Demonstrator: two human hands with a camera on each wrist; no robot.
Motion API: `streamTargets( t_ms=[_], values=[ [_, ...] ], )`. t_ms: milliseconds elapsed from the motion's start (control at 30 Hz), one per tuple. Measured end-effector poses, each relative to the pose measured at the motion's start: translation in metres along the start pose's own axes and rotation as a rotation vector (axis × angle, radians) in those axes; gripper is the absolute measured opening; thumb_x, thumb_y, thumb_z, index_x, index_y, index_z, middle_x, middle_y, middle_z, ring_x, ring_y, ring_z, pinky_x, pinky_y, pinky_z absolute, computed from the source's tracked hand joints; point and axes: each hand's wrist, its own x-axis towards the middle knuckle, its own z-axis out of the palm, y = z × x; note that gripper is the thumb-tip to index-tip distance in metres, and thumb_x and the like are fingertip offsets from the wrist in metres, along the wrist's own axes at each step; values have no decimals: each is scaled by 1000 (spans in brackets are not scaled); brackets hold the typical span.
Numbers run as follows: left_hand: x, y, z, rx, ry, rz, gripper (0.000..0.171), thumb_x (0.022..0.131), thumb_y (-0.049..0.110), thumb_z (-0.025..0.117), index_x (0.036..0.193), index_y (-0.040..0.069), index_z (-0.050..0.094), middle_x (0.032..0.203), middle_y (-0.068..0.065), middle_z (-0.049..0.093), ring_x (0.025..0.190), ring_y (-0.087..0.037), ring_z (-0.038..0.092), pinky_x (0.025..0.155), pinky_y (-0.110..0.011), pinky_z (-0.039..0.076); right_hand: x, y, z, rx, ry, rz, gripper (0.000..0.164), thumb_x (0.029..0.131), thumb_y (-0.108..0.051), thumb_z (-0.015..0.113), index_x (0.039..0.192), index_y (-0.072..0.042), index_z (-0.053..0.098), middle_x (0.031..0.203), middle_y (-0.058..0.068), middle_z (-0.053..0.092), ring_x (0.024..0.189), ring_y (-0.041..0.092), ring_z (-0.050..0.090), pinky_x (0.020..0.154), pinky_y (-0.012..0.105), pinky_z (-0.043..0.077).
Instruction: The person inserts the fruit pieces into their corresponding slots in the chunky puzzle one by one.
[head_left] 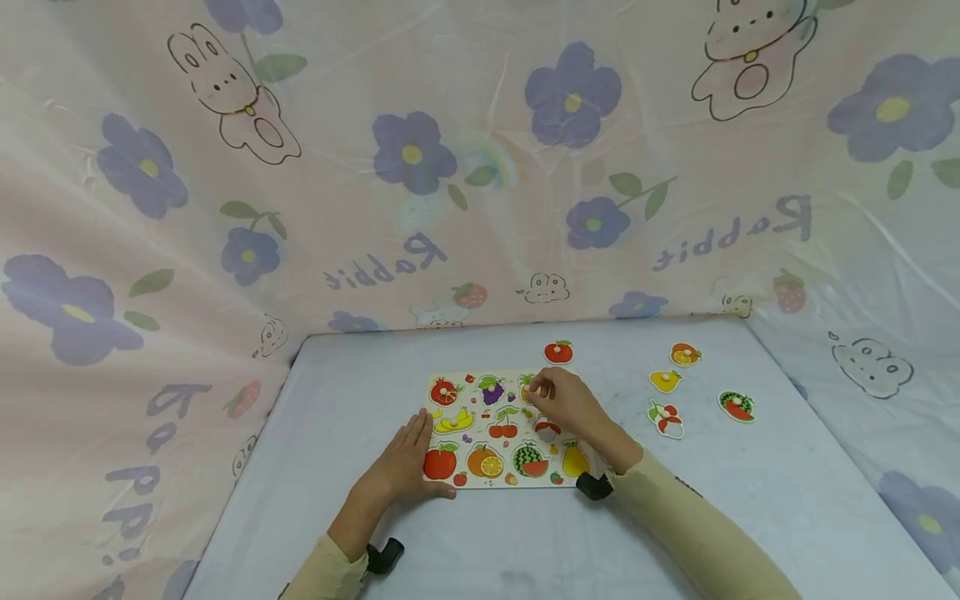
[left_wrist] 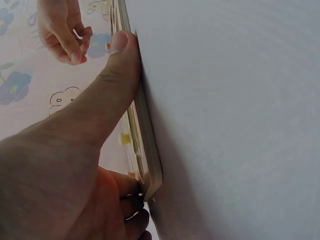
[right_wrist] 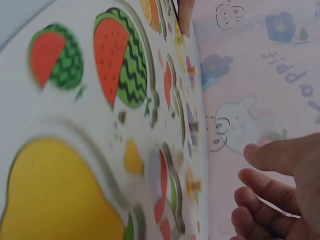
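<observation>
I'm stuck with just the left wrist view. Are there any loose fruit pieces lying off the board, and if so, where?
Observer: Yes, five on the table: the apple piece beyond the far edge of the board, and the orange piece, pear piece, red-and-white piece and watermelon piece off its right side.

Operator: Thanks. Which part of the board is the right hand at?

Observer: In the head view, it appears over the far right corner.
</observation>
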Motion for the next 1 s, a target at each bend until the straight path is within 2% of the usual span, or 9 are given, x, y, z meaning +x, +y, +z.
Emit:
streamTargets(
  t_ms=[300,600,1000],
  values=[
    [0,0,0,-5,1,3,130,76,54,94,168,-5,23,177,-22,20,163,-40,21,133,-53,23,-15,14,-22,-17,-9,40,19,99,-24,81,106,-10,72,92,2,62,86,20,55,75,32,50],
    [1,-2,2,-5,2,9,131,76,55,94,168,-5,22,177,-22,19,163,-40,20,133,-53,22,-35,31,-38,-33,12,48,17,99,-24,80,105,-11,72,89,1,61,80,18,53,66,29,47],
    [0,0,0,-6,4,2,131,76,54,94,168,-5,23,177,-22,20,163,-40,21,133,-53,22,-60,50,-51,-68,-10,64,14,98,-20,81,105,-12,72,86,-1,58,80,18,52,64,26,46]
  ],
)
